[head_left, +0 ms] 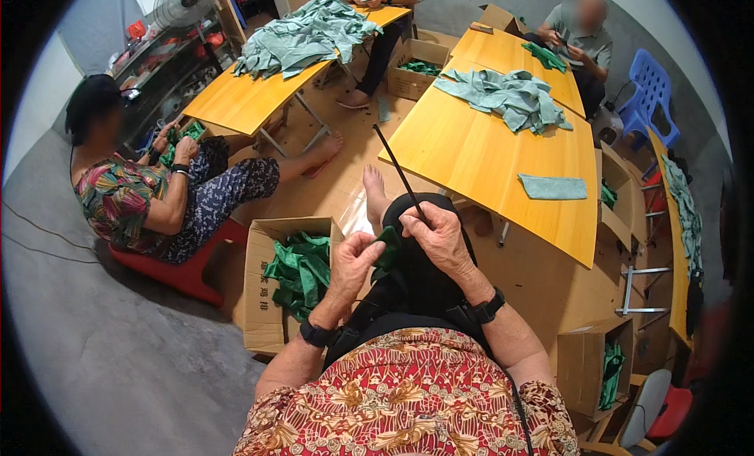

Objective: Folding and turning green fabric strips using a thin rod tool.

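My left hand pinches a small dark green piece of fabric between thumb and fingers, above my lap. Just to its right, my right hand is closed round the lower end of a thin black rod. The rod slants up and to the left, its far tip free in the air above the floor. Beside my left forearm stands an open cardboard box holding a heap of shiny green fabric pieces.
A yellow table ahead right bears pale green cloths and a flat folded cloth. Another yellow table carries a larger heap. Co-workers sit at left, far middle and far right. A cardboard box stands lower right.
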The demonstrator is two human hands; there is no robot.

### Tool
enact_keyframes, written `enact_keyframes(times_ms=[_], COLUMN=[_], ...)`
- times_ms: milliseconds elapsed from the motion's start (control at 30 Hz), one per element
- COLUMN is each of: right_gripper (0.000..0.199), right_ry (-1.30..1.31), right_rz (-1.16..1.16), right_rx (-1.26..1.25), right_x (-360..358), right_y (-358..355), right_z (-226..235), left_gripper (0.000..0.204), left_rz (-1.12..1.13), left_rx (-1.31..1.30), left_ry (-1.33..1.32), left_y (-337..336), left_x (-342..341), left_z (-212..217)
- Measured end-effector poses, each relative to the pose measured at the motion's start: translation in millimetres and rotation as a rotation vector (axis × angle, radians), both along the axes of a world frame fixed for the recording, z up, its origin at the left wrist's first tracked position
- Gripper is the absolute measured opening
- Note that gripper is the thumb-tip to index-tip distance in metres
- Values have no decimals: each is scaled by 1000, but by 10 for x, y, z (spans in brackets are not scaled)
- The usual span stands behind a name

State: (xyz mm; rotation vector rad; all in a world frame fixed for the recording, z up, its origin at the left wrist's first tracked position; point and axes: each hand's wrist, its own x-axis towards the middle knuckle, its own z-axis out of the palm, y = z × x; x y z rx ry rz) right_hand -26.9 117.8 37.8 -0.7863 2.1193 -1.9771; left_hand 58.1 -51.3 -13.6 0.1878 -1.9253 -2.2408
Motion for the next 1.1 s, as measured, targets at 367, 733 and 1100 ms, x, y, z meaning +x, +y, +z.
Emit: enact_keyframes(times_ms=[367, 733, 1100], right_gripper=[20, 22, 12], right_ry=[201, 62, 573], right_rz=[-12, 47, -363], right_rx=[39, -4, 526], right_x=[115, -63, -1789], right_y=[60, 145, 677], right_z=[113, 119, -541], left_gripper=[16, 21, 23], left_rz=[-60, -175, -175], left_rx=[-213, -327, -399], left_ry=[-131, -240, -348], left_y=[72, 136, 161], left_x=[305, 345, 384], left_z=[-369, -372, -420])
